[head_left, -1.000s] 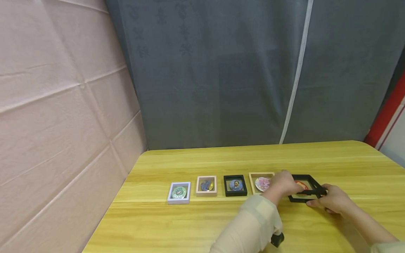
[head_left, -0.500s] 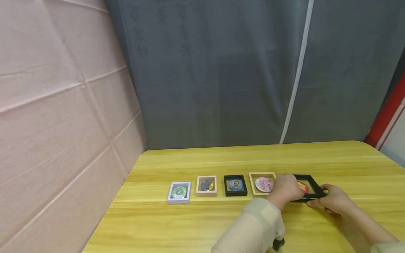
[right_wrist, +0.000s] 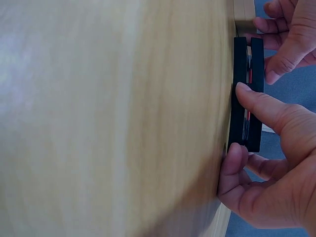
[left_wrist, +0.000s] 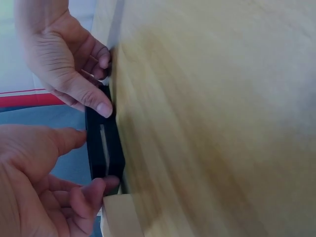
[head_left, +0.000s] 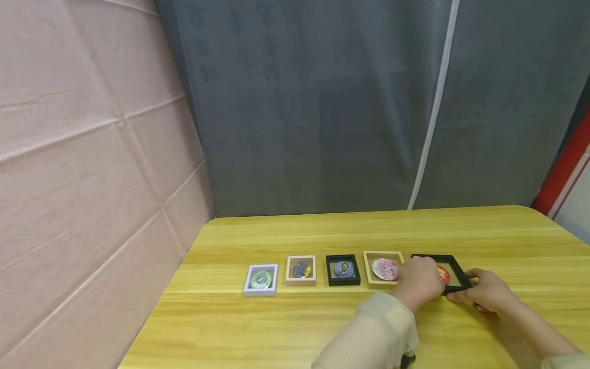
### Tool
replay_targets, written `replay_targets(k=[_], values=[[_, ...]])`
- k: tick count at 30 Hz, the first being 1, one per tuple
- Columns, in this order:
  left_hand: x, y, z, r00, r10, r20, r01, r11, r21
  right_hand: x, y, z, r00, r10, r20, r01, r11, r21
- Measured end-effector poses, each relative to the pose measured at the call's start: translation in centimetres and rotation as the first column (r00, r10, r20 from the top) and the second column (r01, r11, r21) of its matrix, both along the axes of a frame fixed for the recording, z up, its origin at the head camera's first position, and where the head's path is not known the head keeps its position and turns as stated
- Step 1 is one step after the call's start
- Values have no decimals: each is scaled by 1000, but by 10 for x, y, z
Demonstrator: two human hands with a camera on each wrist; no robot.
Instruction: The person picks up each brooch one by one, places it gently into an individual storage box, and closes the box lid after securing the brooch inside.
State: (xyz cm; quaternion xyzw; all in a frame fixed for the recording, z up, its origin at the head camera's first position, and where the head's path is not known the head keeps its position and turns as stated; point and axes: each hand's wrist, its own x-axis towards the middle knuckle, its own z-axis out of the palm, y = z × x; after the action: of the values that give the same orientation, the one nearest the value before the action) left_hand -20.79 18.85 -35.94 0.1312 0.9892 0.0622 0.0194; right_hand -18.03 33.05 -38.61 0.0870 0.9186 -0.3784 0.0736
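A black square display frame (head_left: 462, 271) with a red round badge (head_left: 444, 275) inside lies at the right end of a row. My left hand (head_left: 420, 279) covers its left part, with thumb and fingers on the edge and corner. On the opposite side my right hand (head_left: 488, 291) grips the right front corner. Both wrist views show the frame edge-on as two black halves: a narrow slit runs between them in the left wrist view, and red shows through it in the right wrist view. My right thumb (right_wrist: 261, 103) presses across the front edge.
Left of my hands stand a beige frame (head_left: 367, 269) with a pink badge, a small black frame (head_left: 343, 282), a pale pink frame (head_left: 301, 283) and a white frame (head_left: 260, 294). The wooden table (head_left: 258, 328) ends at a grey curtain (head_left: 313, 128).
The raised upper half of the black display frame has come down onto the lower half. My left hand lowered with it and shifted slightly right; my right hand stayed at its corner.
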Motion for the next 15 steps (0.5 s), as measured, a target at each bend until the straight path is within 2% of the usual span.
replay_targets(k=[5, 15], values=[[1, 3, -3, 999, 32, -23, -33, 998, -50, -1, 1, 0, 1000, 3, 0, -3, 1000, 3], [1, 7, -3, 998, 51, -38, -54, 996, -64, 1, 0, 1, 1000, 0, 1, 0, 1000, 4]])
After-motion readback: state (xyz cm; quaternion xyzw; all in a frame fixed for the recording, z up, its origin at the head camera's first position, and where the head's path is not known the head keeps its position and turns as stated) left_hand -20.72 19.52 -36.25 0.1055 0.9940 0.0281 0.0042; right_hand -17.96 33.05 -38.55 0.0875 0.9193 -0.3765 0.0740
